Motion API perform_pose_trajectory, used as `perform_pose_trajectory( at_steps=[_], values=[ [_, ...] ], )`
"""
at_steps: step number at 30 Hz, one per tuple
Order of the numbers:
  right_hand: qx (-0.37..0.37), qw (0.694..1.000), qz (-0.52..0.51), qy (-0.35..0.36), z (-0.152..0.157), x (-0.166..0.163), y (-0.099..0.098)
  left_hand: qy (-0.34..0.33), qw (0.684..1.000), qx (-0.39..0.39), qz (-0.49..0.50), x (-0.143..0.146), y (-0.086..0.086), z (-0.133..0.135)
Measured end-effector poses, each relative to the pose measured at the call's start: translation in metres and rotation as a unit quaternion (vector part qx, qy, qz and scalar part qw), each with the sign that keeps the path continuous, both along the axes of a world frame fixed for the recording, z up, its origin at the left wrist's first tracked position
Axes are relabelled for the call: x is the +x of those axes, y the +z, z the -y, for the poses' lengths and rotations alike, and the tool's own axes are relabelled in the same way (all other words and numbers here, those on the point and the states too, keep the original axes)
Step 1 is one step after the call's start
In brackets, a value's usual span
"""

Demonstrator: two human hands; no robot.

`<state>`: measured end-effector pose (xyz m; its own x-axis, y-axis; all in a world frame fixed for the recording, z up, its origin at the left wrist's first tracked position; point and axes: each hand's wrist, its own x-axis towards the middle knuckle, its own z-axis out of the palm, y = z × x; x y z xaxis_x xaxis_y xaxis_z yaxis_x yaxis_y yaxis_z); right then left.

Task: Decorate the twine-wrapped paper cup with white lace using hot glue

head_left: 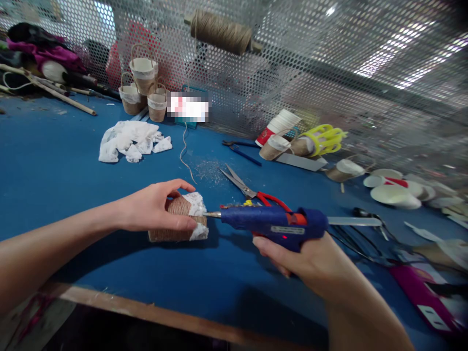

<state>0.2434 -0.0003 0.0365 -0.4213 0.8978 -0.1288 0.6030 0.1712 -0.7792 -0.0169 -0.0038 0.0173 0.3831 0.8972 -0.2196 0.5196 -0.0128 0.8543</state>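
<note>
My left hand [161, 207] is closed around a twine-wrapped cup [168, 235] lying on its side on the blue table. White lace [199, 231] wraps the cup's right end, with a strip of bare twine showing between two lace parts. My right hand [300, 258] grips a dark blue glue gun [252, 219], its small red light lit. The gun's metal nozzle points left and meets the lace end of the cup; whether it touches, I cannot tell. A clear glue stick [354, 221] juts from the gun's back. Red-handled scissors [243, 185] lie open just behind the gun.
Lace scraps [127, 139] lie at the back left, near several finished twine cups [144, 73]. Pliers [243, 150], paper cups [280, 126] and a yellow plastic piece [323, 139] are by the mesh wall. Black cords and a magenta power strip [420, 297] lie right. A twine spool [221, 31] hangs above.
</note>
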Motion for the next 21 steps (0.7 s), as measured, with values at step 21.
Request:
perform_pose_trajectory(
  at_steps=[21],
  values=[
    [-0.056,0.998,-0.032,0.009,-0.001,-0.004,-0.002,0.017,0.997,-0.048,0.063,-0.001,0.004,-0.001]
  ],
)
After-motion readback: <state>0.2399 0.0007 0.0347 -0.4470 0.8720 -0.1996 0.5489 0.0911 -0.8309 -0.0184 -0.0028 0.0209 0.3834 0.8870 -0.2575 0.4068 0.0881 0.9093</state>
